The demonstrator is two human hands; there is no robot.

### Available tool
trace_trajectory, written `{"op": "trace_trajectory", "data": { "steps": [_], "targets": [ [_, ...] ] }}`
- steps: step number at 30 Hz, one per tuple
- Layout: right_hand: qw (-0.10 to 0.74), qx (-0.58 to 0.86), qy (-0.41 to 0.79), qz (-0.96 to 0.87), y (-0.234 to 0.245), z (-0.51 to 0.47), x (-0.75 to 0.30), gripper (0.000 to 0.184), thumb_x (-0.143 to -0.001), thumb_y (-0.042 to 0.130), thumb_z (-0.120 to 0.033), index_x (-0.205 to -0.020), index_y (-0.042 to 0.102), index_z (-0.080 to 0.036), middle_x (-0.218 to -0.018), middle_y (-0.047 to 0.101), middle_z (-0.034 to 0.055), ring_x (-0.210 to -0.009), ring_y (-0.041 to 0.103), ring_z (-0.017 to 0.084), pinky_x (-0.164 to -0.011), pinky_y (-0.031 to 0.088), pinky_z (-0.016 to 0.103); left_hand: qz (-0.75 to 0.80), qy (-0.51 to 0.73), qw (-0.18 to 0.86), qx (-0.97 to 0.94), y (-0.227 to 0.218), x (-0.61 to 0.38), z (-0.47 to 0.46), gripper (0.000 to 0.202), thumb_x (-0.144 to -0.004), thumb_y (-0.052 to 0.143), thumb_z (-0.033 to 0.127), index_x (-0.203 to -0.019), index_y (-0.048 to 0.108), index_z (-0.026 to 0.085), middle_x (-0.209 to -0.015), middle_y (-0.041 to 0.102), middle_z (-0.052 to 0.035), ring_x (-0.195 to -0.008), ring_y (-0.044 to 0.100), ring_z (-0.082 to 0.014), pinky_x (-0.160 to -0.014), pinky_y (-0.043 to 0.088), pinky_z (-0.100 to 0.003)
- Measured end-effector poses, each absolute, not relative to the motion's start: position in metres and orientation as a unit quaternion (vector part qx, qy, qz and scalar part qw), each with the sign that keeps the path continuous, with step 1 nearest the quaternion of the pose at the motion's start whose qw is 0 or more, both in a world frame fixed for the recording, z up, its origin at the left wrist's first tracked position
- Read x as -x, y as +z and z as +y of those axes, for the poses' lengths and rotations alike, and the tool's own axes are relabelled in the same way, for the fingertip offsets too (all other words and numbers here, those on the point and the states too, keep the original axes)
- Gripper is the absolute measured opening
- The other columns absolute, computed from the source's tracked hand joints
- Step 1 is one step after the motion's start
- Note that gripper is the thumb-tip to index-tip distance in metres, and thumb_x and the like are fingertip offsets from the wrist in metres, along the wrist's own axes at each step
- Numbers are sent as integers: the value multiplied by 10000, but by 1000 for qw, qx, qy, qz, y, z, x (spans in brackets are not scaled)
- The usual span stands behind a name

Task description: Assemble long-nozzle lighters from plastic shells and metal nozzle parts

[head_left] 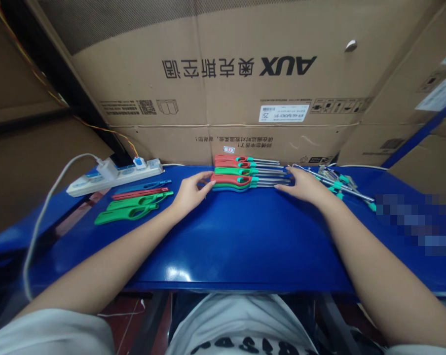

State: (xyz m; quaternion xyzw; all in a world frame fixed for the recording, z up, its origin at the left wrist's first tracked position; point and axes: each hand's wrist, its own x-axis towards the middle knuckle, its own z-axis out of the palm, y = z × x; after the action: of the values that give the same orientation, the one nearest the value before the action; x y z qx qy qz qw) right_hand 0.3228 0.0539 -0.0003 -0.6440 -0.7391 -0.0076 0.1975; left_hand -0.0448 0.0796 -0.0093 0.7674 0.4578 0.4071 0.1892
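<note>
- Red and green long lighters lie side by side on the blue surface, nozzles aligned.
- Left hand and right hand flank them, each grip spread, pinching nothing.
- More lighters lie left.

"How many long-nosed lighters with red or green plastic handles lie in the middle row?"

"Five that I can separate: three red, two green."

"And the loose flat green plastic handles?"

"Two, next to one slim blue plastic strip and what look like two slim red plastic strips."

"The steel rods with teal collars?"

"Several, too tangled to count."

"The white power strip?"

"One, holding two plugs: one white plug and one blue plug."

"Hands?"

"Two: one left hand, one right hand."
</note>
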Motion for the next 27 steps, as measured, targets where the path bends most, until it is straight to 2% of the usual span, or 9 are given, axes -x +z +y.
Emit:
{"op": "trace_trajectory", "data": {
  "steps": [3,9,14,18,21,24,27],
  "targets": [
    [183,675,9,-714,0,53,-320,670,-803,717,-490,-1340,595,-107,-1346,632,236,-1223,616,403,-1041,491,549,457,402,186,-771,-8,44,79,381,-903,641,386,-1215,707,178,-1132,768,-80,-915,734,-217,-810,627,-342],
    [199,669,15,-716,5,51,-314,652,-799,724,-457,-1356,590,-147,-1297,662,202,-1148,653,368,-996,519,516,461,395,180,-774,-7,44,78,366,-907,641,388,-1200,715,181,-1123,770,-78,-908,732,-216,-813,622,-339],
    [199,670,40,-714,9,47,-309,649,-833,700,-428,-1384,562,-113,-1333,635,219,-1132,659,346,-1004,517,480,461,396,176,-774,-8,45,79,367,-909,645,385,-1201,716,174,-1116,770,-82,-908,732,-216,-813,618,-336],
    [187,703,27,-685,13,46,-307,638,-826,722,-428,-1355,579,-101,-1269,666,212,-1097,667,330,-959,527,438,462,396,171,-775,-8,45,80,361,-909,652,378,-1194,723,168,-1103,773,-81,-909,732,-212,-818,612,-327],
    [143,752,43,-642,18,45,-307,529,-840,715,-448,-1230,659,-95,-1117,728,184,-994,696,312,-851,542,387,464,396,171,-774,-8,45,79,361,-909,654,373,-1194,725,162,-1098,774,-83,-904,732,-209,-816,610,-318],
    [114,764,55,-633,22,43,-307,308,-879,673,-427,-956,747,-138,-957,758,146,-895,708,297,-757,523,360,465,396,174,-773,-8,44,79,363,-910,653,365,-1205,719,165,-1100,774,-81,-901,731,-204,-822,610,-316],
    [115,763,50,-634,26,42,-306,266,-901,644,-393,-849,759,-159,-926,766,146,-886,709,298,-729,503,355,466,396,177,-772,-8,44,79,359,-908,656,357,-1210,718,174,-1103,775,-79,-915,732,-208,-828,610,-322]
  ]
}}
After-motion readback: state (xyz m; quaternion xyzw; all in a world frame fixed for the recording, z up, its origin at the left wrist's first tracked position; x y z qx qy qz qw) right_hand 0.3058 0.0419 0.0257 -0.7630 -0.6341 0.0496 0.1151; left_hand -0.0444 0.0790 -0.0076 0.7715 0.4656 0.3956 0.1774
